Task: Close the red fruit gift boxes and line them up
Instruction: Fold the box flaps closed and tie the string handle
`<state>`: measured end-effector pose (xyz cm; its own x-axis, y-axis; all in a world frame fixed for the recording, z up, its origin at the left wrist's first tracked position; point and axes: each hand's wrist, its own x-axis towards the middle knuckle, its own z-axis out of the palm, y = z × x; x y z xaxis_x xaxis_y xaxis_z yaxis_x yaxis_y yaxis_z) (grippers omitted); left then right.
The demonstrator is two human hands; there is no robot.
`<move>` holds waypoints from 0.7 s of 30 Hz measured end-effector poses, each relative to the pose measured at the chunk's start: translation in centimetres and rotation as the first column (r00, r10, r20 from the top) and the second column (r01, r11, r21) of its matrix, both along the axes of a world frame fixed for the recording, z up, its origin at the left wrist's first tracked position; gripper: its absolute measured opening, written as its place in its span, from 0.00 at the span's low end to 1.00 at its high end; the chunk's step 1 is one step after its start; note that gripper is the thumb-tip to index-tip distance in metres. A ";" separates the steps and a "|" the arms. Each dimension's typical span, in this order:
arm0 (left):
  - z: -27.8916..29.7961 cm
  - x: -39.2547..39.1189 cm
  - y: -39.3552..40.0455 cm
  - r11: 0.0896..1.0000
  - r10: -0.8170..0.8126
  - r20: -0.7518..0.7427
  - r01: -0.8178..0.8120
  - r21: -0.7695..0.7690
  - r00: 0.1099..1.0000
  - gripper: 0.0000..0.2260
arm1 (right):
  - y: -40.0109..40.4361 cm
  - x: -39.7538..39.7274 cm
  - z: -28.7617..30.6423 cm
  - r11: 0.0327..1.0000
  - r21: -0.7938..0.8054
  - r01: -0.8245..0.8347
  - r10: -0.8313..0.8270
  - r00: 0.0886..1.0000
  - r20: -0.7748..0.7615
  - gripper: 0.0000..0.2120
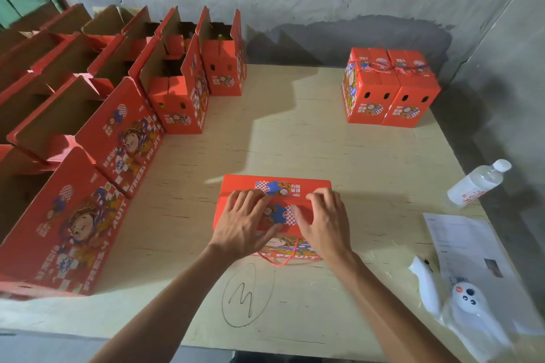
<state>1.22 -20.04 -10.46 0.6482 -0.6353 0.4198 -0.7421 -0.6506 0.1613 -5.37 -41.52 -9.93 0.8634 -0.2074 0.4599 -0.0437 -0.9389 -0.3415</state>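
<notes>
A red fruit gift box (236, 186) stands on the table in front of me, its top flaps folded down. My left hand (244, 222) lies flat on the left of its lid and my right hand (323, 221) on the right, fingers spread, both pressing the flaps. A red cord handle (278, 259) hangs at the box's near side. Two closed boxes (389, 88) stand side by side at the far right, cords across their tops. Several open boxes (177, 88) with flaps upright fill the left side in rows.
The light wooden table (295, 141) ends at a grey wall behind and to the right. A plastic water bottle (474, 183) lies at the right edge. A printed paper sheet (469, 247) and a white handheld device (460, 300) lie near right. A pencilled circle (247, 295) marks the near tabletop.
</notes>
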 end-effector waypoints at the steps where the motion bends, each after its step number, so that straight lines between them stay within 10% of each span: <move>1: -0.2 0.0 -0.2 1.000 0.025 0.018 -0.025 0.000 1.000 0.23 | 0.2 0.1 -0.4 1.000 0.006 0.006 -0.007 0.999 0.042 0.16; 12: -0.7 -0.1 -0.7 0.991 0.062 0.090 -0.051 -0.121 0.994 0.13 | 0.4 0.5 -1.7 0.993 0.094 0.075 -0.093 0.975 0.204 0.14; 17: -0.7 0.5 -0.7 0.965 0.040 -0.123 -0.070 -0.252 0.992 0.10 | 0.6 0.8 -1.2 0.978 0.194 0.076 -0.098 0.990 0.105 0.08; 21: 0.5 0.9 -0.6 0.956 0.069 -0.285 -0.144 -0.254 0.956 0.11 | 0.0 0.9 -0.4 0.832 0.495 0.250 -0.125 0.954 -0.271 0.33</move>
<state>2.07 -20.63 -9.93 0.8185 -0.4436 0.3652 -0.5745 -0.6273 0.5258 -4.43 -41.52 -10.30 0.8475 -0.5291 0.0430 -0.3320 -0.5916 -0.7347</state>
